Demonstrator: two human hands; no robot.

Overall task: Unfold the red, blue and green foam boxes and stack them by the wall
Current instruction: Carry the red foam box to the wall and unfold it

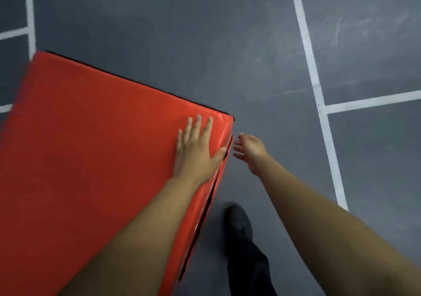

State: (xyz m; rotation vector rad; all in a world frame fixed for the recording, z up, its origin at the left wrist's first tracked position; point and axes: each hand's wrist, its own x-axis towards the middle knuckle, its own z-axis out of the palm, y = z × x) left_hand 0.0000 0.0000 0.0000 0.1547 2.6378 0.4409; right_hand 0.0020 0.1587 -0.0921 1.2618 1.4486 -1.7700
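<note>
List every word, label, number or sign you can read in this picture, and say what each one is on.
None: no readable text shows anywhere in this view.
Red foam box: plain red cover, no label or print visible.
Floor: only white painted lines, no letters or numbers.
Left hand lies flat on the box top; right hand reaches toward its side; neither carries any writing.
Black shoe: blurred, no mark can be made out.

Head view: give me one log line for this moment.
left hand: flat on red foam box | right hand: open beside box edge, holding nothing | floor: grey, white lines
</note>
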